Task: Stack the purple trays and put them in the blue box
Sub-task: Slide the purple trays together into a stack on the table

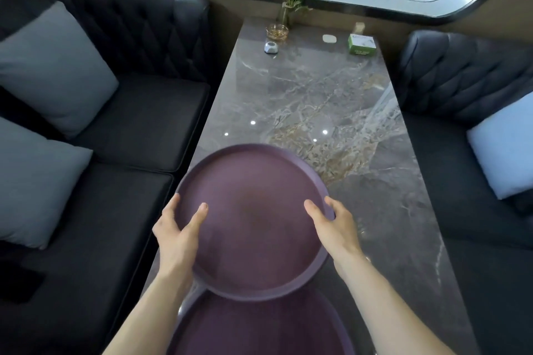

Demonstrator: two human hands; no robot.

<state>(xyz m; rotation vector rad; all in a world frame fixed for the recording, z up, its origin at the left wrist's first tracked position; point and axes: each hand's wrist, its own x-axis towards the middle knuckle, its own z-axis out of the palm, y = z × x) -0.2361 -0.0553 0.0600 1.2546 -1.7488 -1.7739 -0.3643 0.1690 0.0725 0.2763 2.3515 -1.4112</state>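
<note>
A round purple tray (253, 210) is held above the near part of the marble table (331, 101). My left hand (177, 230) grips its left rim, thumb inside the tray. My right hand (334, 225) grips its right rim the same way. A second purple tray (259, 326) lies on the table below, nearest to me, and the held tray overlaps its far edge. No blue box is in view.
At the table's far end stand a small plant in a glass (290, 6), a glass ashtray (277, 32), a small white device (271, 47) and a green box (362, 44). Dark sofas with grey cushions (54, 66) flank the table on both sides.
</note>
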